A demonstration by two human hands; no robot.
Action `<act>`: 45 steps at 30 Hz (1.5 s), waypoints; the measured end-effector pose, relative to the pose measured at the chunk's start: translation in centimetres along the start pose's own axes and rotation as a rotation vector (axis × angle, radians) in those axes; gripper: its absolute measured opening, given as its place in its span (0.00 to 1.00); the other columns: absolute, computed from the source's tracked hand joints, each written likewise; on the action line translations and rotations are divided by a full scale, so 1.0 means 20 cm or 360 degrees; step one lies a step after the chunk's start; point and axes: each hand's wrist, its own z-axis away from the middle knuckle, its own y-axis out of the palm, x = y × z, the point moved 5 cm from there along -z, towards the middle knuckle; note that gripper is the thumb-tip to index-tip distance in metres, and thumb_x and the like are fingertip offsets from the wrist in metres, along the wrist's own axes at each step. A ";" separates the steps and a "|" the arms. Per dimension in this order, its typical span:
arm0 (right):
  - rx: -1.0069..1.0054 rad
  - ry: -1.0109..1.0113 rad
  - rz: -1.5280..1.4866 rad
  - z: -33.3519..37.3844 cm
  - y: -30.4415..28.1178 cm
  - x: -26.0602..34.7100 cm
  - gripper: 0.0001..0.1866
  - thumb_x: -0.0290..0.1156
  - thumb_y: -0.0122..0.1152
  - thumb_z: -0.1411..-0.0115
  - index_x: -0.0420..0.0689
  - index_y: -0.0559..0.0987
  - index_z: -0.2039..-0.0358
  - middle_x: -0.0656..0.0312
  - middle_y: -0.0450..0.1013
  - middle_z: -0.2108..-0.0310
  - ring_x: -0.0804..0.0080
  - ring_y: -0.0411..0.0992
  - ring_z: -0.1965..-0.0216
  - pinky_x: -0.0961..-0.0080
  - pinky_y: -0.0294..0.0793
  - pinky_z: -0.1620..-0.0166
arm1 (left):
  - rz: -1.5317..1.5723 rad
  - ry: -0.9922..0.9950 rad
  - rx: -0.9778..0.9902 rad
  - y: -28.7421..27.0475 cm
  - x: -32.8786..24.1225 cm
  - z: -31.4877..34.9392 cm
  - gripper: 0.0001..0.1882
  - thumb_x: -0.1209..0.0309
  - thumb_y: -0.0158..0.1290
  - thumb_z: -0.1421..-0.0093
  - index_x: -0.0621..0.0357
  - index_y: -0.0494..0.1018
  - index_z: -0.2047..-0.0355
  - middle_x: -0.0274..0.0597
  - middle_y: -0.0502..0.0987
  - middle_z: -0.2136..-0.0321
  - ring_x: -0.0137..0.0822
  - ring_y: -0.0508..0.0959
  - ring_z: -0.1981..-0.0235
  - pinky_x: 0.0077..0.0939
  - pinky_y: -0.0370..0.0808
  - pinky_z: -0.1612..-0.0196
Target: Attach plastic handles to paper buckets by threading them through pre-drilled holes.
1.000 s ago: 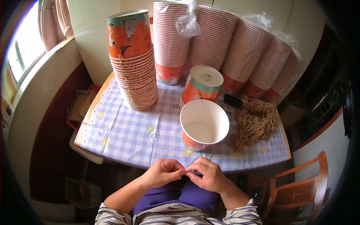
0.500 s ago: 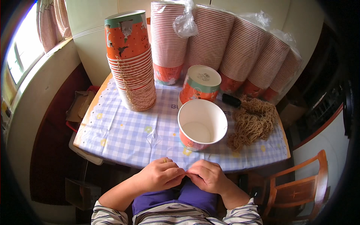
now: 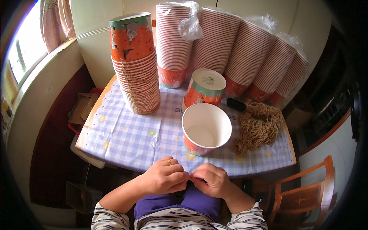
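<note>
My left hand [image 3: 167, 176] and my right hand [image 3: 211, 179] meet fingertip to fingertip just off the table's near edge, above my lap. Both are closed in a pinch; whatever lies between the fingers is too small or hidden to make out. Just beyond them an orange paper bucket [image 3: 206, 129] stands upright with its white inside showing. Right behind it sits an upside-down orange and green bucket [image 3: 207, 87], its pale base upward. To the right lies a bundle of tan twine [image 3: 257, 128], with a black object [image 3: 236, 104] at its upper end.
A tall nested bucket stack [image 3: 135, 76] with twine strands hanging down it stands at the left. Several plastic-wrapped bucket stacks [image 3: 216, 40] line the back. A checked cloth [image 3: 134, 140] covers the table. A wooden chair [image 3: 301, 195] is at the lower right, a window [image 3: 27, 46] at the left.
The view has shifted slightly. My hands stay pinched together in nearly the same place, with only small finger movements. The buckets and twine have not moved on the table.
</note>
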 end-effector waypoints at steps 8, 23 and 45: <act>-0.0104 0.0224 -0.0014 -0.11 -0.15 -0.08 0.06 0.20 0.64 0.50 0.41 0.77 0.71 0.60 0.73 0.73 0.69 0.72 0.73 0.75 0.71 0.69 | 0.0334 -0.0744 -0.0162 -0.08 0.32 -0.04 0.05 0.80 0.56 0.49 0.59 0.74 0.71 0.41 0.74 0.75 0.34 0.76 0.76 0.26 0.72 0.76; 0.0277 0.0747 0.0232 -0.59 -0.03 -0.67 0.05 0.27 0.58 0.49 0.39 0.78 0.77 0.52 0.75 0.76 0.56 0.75 0.72 0.64 0.73 0.65 | 0.0135 -0.1194 -0.0212 0.02 0.83 -0.07 0.10 0.72 0.55 0.43 0.61 0.78 0.61 0.45 0.75 0.73 0.34 0.74 0.78 0.27 0.72 0.71; 0.0308 0.0749 0.0191 -0.62 0.00 -0.73 0.05 0.28 0.59 0.49 0.41 0.78 0.77 0.53 0.76 0.75 0.57 0.76 0.70 0.65 0.74 0.64 | 0.0261 -0.1231 -0.0145 0.04 0.85 -0.11 0.11 0.74 0.55 0.45 0.61 0.78 0.60 0.46 0.76 0.72 0.32 0.75 0.76 0.25 0.73 0.69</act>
